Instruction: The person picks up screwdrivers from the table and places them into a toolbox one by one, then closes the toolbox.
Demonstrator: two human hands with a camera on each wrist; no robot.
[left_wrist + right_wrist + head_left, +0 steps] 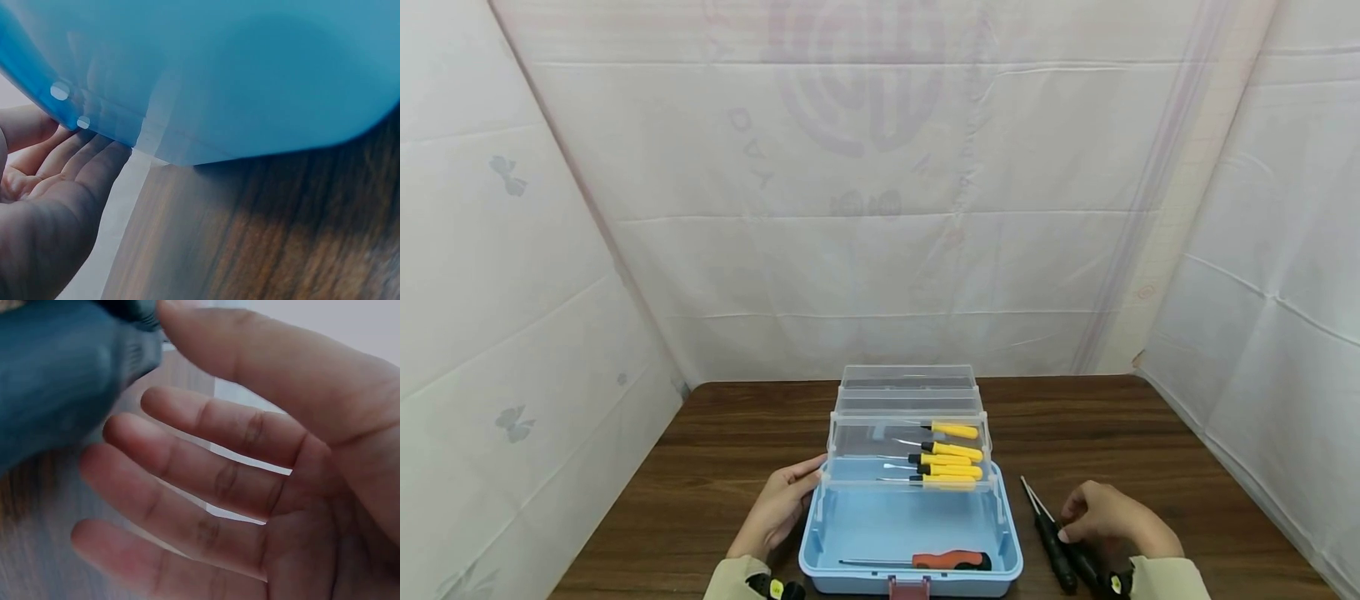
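Right grip point(1112, 521) at black screwdrivers point(1055, 550), right of blue box point(910, 523)

Thumb at their handles point(56, 372); fingers loose, spread, not wrapped. Left grip point(781, 508) loosely extended against box's left side. I'd pinch one handle alone, bracing the box. Right wrist view shows finger gaps; only head view shows yellow screwdrivers point(955, 450) in clear tray point(854, 437) over box's rear.

black screwdrivers point(1054, 548) beside open blue box point(910, 525)
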